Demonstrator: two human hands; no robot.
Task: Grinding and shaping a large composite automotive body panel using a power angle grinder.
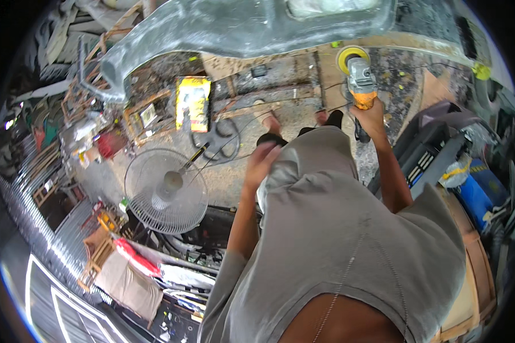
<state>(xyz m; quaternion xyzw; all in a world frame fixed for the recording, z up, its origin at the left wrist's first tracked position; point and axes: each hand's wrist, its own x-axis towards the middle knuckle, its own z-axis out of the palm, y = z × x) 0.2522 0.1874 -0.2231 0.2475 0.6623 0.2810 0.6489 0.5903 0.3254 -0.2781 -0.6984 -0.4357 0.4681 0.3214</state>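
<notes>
Right hand (pixel 369 117) on the grey-and-orange handheld power tool (pixel 360 79), round yellow pad (pixel 343 57) out front.
Fingers wrapped around the orange rear end, probably to put the pad well away from the body; pad is by the near edge of the curved grey panel (pixel 223 35), contact can't be told. Left hand (pixel 261 163) at the left side of the loose grey cloth shirt (pixel 326 228), blurred; finger state can't be told. Room: stacked black plastic parts (pixel 435 140) flank the right arm (pixel 395 177), likely limiting outward swing. White round wire-guarded fan (pixel 166 191) left, dusty tan floor (pixel 226 180) between.
</notes>
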